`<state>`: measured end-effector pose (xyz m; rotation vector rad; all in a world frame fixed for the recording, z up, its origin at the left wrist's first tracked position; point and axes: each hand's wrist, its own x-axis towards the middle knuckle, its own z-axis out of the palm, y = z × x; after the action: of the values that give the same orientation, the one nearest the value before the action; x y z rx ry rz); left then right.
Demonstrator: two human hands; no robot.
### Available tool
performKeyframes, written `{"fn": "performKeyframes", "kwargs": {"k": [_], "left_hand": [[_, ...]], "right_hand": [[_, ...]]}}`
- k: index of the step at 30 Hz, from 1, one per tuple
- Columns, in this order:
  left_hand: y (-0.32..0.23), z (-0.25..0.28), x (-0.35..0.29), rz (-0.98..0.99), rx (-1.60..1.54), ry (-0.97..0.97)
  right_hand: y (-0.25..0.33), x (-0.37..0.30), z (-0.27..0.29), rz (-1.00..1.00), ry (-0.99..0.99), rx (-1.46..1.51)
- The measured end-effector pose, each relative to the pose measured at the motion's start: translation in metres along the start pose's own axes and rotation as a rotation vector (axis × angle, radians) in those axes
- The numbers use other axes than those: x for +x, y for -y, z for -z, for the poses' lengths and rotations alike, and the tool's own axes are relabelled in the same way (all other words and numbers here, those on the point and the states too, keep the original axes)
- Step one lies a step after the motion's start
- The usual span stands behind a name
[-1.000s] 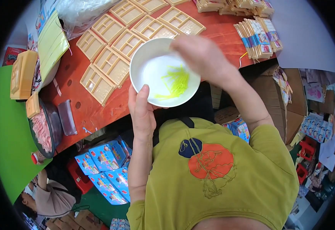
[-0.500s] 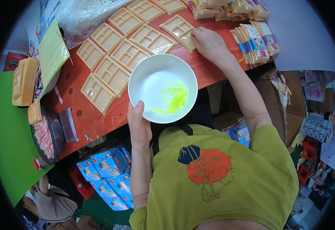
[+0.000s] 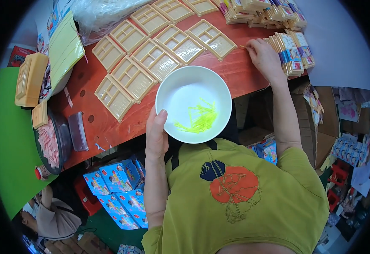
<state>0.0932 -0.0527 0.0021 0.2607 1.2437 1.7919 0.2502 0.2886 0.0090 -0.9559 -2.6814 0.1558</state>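
My left hand (image 3: 156, 133) grips the rim of a white bowl (image 3: 170, 91), thumb on the edge, at the front of the red table. Inside lie many thin neon-yellow sticks (image 3: 204, 118), heaped toward the bowl's right side. To the right, my right hand (image 3: 262, 57) is closed in a pinch over the table, and a thin yellowish piece (image 3: 244, 46) shows at its fingertips, too small to name. Just left of that hand lies a beige compartment tray (image 3: 211, 39). More beige trays (image 3: 155, 57) spread in rows behind the bowl and to its left.
Stacks of banded trays (image 3: 286, 51) stand at the table's right. At the left are a dark basin (image 3: 66, 142) of pink pieces, a clear plastic case (image 3: 78, 132) and a bulky plastic bag (image 3: 104, 19). Blue boxes (image 3: 119, 175) sit below; another person (image 3: 58, 218) is at lower left.
My right hand has left the edge of the rightmost front tray and moved right, toward the banded stacks. My left hand still holds the bowl; the whole view has shifted slightly.
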Motion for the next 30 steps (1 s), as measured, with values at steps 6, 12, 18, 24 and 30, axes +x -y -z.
{"fn": "performKeyframes", "kwargs": {"k": [6,12,18,24,30], "left_hand": [[-0.002,0.001,0.001,0.018,-0.02,0.049],[0.005,0.012,0.003,0.036,-0.055,0.068],[0.004,0.008,0.004,0.025,-0.054,0.068],[0.005,0.009,0.002,0.016,-0.036,0.076],[0.004,0.012,0.002,0.004,-0.041,0.11]], "right_hand": [[0.004,-0.005,0.005,0.054,-0.1,-0.103],[0.06,0.026,-0.011,0.064,-0.086,0.349],[0.1,0.098,-0.043,-0.109,0.043,0.285],[0.127,0.106,-0.059,-0.097,0.01,0.192],[0.135,0.096,-0.052,-0.035,0.085,0.172]]}}
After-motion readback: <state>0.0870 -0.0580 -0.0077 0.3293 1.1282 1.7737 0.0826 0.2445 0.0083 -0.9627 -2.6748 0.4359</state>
